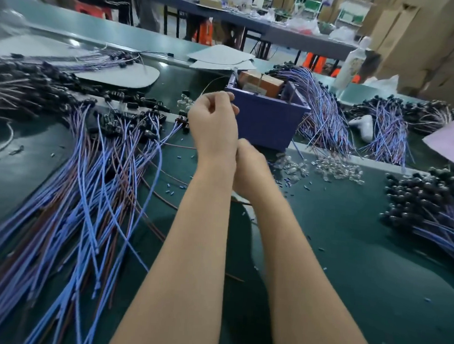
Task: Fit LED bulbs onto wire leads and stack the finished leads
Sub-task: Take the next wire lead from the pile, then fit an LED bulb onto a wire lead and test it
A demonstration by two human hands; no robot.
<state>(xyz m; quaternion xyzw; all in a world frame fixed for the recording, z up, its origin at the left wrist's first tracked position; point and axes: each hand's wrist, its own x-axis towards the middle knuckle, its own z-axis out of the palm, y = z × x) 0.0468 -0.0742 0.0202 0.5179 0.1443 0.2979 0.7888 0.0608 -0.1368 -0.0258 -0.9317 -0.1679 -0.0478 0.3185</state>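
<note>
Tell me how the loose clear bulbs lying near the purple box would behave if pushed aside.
The clear bulbs look small and rounded, so they would probably scatter and roll rather than slide as one heap. Being tiny and glassy-looking, they are likely light and slippery to pinch. The green mat may slow their rolling somewhat.

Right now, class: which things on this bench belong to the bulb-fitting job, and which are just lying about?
Job: left hand, pinching a thin wire; loose wire leads; clear LED bulbs; capped leads stacked at right.
Lying about: purple box; white bottle; pale card sheets.
</note>
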